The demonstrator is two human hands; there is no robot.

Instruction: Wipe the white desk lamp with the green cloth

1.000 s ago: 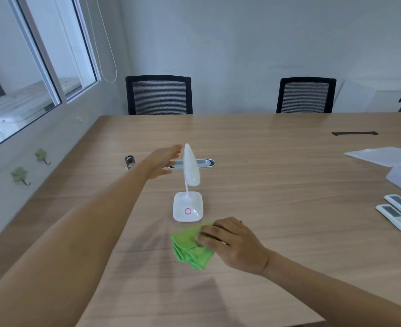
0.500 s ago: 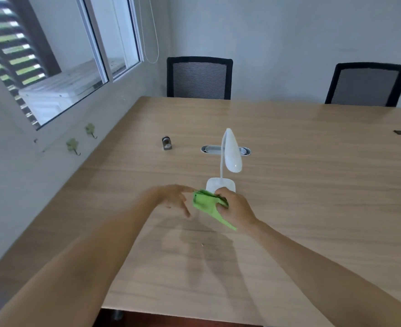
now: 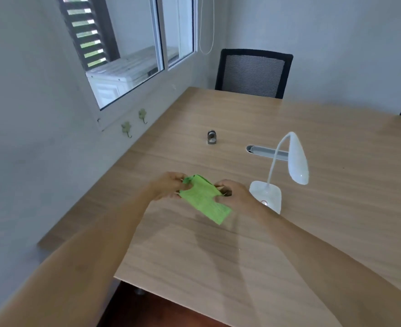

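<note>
Left hand: the left hand (image 3: 166,186) is pinching the left edge of the green cloth (image 3: 203,199) with closed fingers.
Right hand: the right hand (image 3: 236,194) is gripping the opposite edge; the cloth is hanging stretched between both, above the wooden table (image 3: 218,256).
Lamp place: the white desk lamp (image 3: 287,166) is standing upright just beside the right hand, not touched by the cloth.
Lamp direction: its neck is rising from the base (image 3: 266,195) and bending over; the long head is pointing down, toward the right.
Risk: the lamp is looking light, so a hard wipe is probably tipping it if no hand is holding the base.
</note>
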